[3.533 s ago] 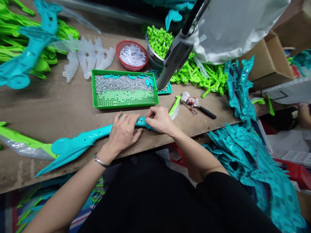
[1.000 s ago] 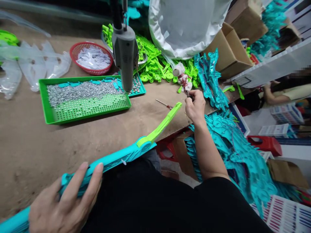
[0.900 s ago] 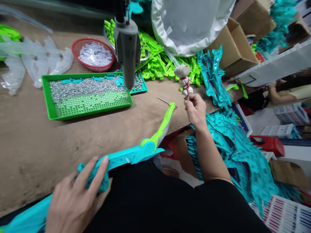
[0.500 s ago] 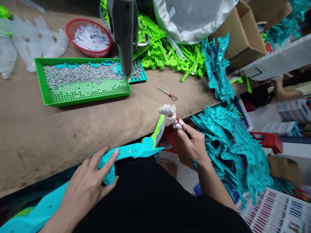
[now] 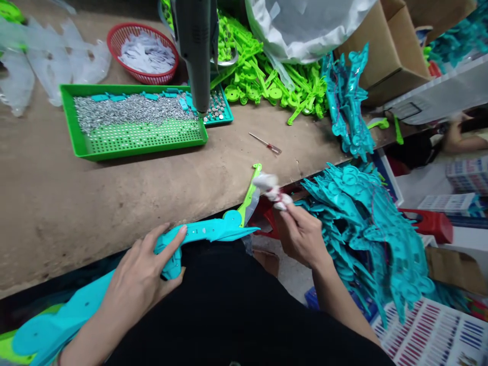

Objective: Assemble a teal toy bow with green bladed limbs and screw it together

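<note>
A turquoise plastic piece shaped like a toy bow lies across my lap along the bench edge. A lime-green limb sticks up from its right end, and more green shows at the lower left. My left hand wraps round its middle, thumb below and index finger stretched along the top. In my right hand is a small hammer, its head and neck wrapped in white cloth and tied with red string. The blurred hammer head is raised near the green limb, above the toy bow's right end; whether they touch, I cannot tell.
On the bench, a green tray holds small metal screws, beside a hanging electric screwdriver and a loose screwdriver. Lime-green parts pile at the back. Stacked turquoise parts stand to my right. A red basket holds white pieces.
The cloth-wrapped hammer has dropped slightly towards the toy bow. My left hand keeps its hold. The whole view has shifted a little.
</note>
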Demonstrator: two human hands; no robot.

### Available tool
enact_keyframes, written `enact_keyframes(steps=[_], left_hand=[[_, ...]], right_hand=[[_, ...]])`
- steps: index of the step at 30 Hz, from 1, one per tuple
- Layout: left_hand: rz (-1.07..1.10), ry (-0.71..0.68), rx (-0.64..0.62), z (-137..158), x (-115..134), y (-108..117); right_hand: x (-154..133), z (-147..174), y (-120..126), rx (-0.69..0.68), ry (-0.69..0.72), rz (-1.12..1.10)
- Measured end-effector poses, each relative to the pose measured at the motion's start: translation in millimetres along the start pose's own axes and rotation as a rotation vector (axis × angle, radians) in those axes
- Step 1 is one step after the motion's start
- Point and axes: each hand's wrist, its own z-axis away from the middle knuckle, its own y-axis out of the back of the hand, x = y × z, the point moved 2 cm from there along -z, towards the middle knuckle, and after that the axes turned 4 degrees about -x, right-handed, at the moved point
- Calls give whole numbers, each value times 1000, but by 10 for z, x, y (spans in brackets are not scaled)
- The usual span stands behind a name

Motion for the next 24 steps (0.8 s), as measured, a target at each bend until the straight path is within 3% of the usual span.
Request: enact_keyframes(steps=[3, 8, 11, 18, 24], left_hand=[[3, -6, 10, -12, -29, -29], [30, -3, 21, -56, -5, -61], [44, 11, -22, -66, 84, -29], [24, -46, -50, -50, 39, -61], [25, -143, 31, -74, 60, -75]], right_hand=[[66, -84, -88, -101, -8, 5], [-38, -329, 37, 170, 6, -75], [-260, -542, 53, 171, 142, -57], [-1234, -1172, -374, -114, 642, -107], [-2149, -1314, -810, -410, 942, -193]])
